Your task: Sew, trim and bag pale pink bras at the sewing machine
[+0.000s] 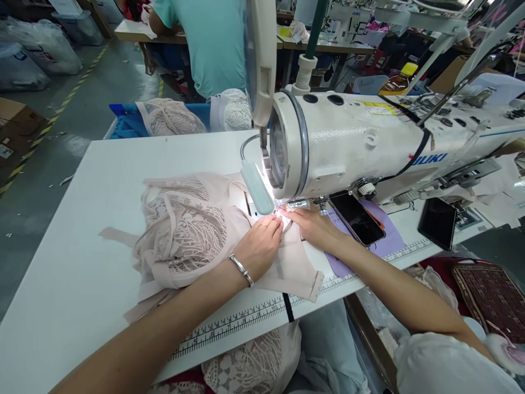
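My left hand (261, 241) lies flat on a pale pink lace garment (184, 230), fingers stretched toward the needle area under the bright lamp. A silver bracelet is on that wrist. My right hand (308, 221) rests flat on the same fabric just right of the presser foot (296, 204), fingers extended and pressing the cloth down. Both hands touch the garment beneath the head of the white sewing machine (369, 142).
A dark phone (357, 219) lies on a purple sheet right of my right hand; another dark device (438, 221) sits farther right. A ruler strip (246, 317) runs along the white table's front edge. A person in a teal shirt (213, 44) sits behind, beside lace piles (172, 117).
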`<act>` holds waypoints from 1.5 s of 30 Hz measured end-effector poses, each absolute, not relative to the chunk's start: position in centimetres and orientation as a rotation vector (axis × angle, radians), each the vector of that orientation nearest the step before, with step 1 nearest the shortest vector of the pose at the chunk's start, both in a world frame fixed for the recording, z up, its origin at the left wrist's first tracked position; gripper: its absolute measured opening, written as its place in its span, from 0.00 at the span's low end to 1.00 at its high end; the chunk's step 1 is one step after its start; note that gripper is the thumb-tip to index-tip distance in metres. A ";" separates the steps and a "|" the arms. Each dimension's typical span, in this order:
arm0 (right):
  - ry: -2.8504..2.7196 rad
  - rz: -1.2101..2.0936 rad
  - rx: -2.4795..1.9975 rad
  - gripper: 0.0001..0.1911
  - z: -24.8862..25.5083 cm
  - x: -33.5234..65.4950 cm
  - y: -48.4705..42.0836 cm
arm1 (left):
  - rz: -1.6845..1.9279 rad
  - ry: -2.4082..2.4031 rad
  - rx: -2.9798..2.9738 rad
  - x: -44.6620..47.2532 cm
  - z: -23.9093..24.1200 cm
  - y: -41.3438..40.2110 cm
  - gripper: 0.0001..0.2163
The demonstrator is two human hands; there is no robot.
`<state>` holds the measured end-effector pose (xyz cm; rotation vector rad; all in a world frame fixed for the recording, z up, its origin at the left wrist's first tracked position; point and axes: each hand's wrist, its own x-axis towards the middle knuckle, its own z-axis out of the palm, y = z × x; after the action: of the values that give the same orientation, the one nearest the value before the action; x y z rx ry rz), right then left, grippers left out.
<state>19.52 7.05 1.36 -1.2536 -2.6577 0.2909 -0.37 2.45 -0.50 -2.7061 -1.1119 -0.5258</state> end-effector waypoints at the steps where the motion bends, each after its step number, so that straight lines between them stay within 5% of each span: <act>1: -2.658 0.293 -1.249 0.25 1.4 19.5 7.1 | -0.527 -1.114 -2.708 -0.4 -0.5 2.4 0.18; 45: -2.665 0.352 -1.389 0.25 1.9 19.1 6.9 | -0.384 -1.072 -2.478 -0.3 0.0 1.9 0.19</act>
<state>19.10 6.86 1.86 -1.3885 -2.6650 0.3523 -0.28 1.93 -0.04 -2.4780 -1.0716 -0.3836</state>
